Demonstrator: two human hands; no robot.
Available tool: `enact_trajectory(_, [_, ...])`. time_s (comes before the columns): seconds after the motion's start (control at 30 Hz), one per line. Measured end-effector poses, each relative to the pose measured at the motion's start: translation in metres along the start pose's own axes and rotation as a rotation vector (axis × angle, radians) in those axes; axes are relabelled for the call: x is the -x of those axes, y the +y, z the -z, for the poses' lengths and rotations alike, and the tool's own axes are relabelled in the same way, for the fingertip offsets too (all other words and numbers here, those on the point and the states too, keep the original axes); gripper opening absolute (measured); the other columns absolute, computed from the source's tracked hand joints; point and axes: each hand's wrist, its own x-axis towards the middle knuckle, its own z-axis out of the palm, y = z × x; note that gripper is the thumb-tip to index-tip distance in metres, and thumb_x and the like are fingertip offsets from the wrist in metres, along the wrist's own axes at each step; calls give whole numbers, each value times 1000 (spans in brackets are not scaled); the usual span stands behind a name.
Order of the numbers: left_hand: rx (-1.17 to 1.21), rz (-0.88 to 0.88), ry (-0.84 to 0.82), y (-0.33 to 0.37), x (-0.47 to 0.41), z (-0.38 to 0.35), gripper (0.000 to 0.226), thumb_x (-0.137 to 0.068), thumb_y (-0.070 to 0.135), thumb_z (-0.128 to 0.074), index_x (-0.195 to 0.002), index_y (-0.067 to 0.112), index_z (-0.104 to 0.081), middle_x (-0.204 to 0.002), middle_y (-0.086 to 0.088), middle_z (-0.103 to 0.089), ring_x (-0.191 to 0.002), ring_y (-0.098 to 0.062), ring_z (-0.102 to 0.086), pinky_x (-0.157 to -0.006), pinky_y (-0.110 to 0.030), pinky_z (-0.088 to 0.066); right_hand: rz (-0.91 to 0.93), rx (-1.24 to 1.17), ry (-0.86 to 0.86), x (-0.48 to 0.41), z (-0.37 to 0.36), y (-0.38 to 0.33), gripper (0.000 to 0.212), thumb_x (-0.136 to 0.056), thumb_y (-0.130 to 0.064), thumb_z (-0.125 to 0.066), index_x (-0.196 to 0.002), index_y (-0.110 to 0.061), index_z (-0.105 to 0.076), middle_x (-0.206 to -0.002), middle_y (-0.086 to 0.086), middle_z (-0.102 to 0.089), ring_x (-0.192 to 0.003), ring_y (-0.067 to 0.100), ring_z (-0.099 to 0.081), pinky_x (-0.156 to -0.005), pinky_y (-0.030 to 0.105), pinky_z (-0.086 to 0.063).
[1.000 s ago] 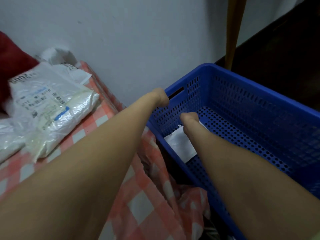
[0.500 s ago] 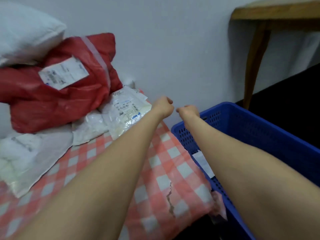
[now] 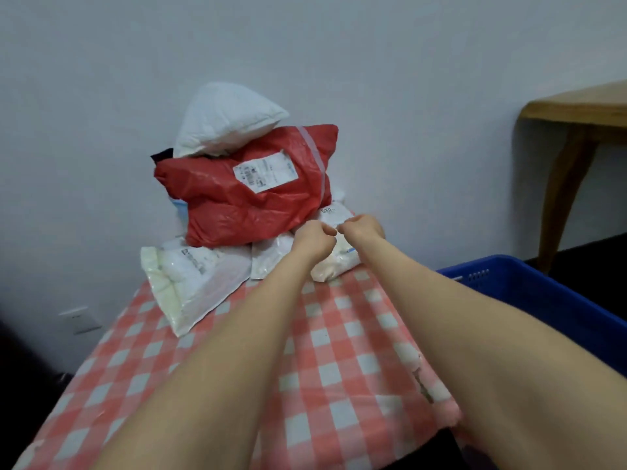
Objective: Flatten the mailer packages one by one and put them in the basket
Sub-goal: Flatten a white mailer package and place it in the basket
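Both my forearms stretch out over the pink checked tablecloth (image 3: 325,337). My left hand (image 3: 314,239) and my right hand (image 3: 363,228) are curled into fists, knuckles almost touching, right in front of a small white labelled mailer (image 3: 334,268). My fingers are hidden, so any grip on it does not show. Behind lies a pile: a big red mailer (image 3: 237,208) with a white label, a puffy white mailer (image 3: 227,122) on top of it, and a clear-white mailer (image 3: 190,283) at the front left. The blue basket (image 3: 543,300) stands to the right, beside the table.
A wooden side table (image 3: 576,110) stands against the wall at the far right. A wall socket (image 3: 79,320) sits low on the left. The cloth's right edge (image 3: 424,385) is torn. A plain wall backs the pile.
Both hands left the basket and swung left and forward to the pile. My view turned from the basket to the table, and the fists now sit at the small white mailer.
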Motion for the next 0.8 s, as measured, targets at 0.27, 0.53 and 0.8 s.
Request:
enact_trajectory(0.27, [38, 37, 276, -45, -18, 79, 31, -86, 7, -50, -108, 17, -70, -115, 0, -67, -106, -19, -61, -88, -26, -48, 180, -123, -75, 13, -55, -73, 19, -81, -25, -65, -97, -20, -72, -98, 3, -72, -97, 22, -66, -90, 36, -53])
enact_trajectory(0.53, [-33, 5, 625, -43, -85, 164, 36, -88, 13, -49, -124, 14, -53, -128, -8, -54, -120, -26, -51, -99, -35, -41, 255, -358, -17, -20, -88, -166, 59, -79, -33, -68, -132, -17, -49, -130, 6, -55, -113, 25, -58, -94, 44, -51])
enact_trajectory(0.8, [-64, 127, 657, -49, -135, 221, 61, -90, 23, -55, -143, 6, -30, -144, -15, -35, -133, -32, -35, -106, -40, -32, 266, -314, 105, -72, -77, -209, 86, -79, -39, -66, -151, -23, -21, -149, 9, -27, -119, 33, -52, -94, 44, -51])
